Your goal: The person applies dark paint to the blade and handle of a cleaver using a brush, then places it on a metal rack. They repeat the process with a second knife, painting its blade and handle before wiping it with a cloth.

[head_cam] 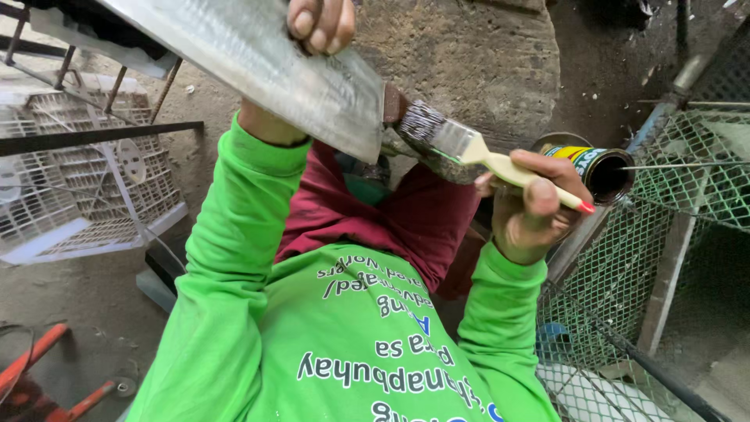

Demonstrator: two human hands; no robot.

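Right hand (535,211) gripping brush (469,148), long axis toward 10 o'clock, bristles touching sheet (258,66) pinched by left hand (320,23).

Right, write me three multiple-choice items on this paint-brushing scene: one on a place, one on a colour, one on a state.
1. Where is the open can?
A. Beside the right hand, by the wire mesh
B. On the white plastic crate
C. On the person's lap

2. What colour are the sleeves?
A. Orange
B. Bright green
C. Grey

3. What is the paintbrush doing?
A. Lying on the ground
B. Standing in the can
C. Held with its bristles at the metal sheet

Answers:
1. A, the can sits just past the right hand, against the wire mesh.
2. B, both sleeves are bright green.
3. C, the right hand grips the handle and the bristles meet the edge of the metal sheet, which the left hand holds.
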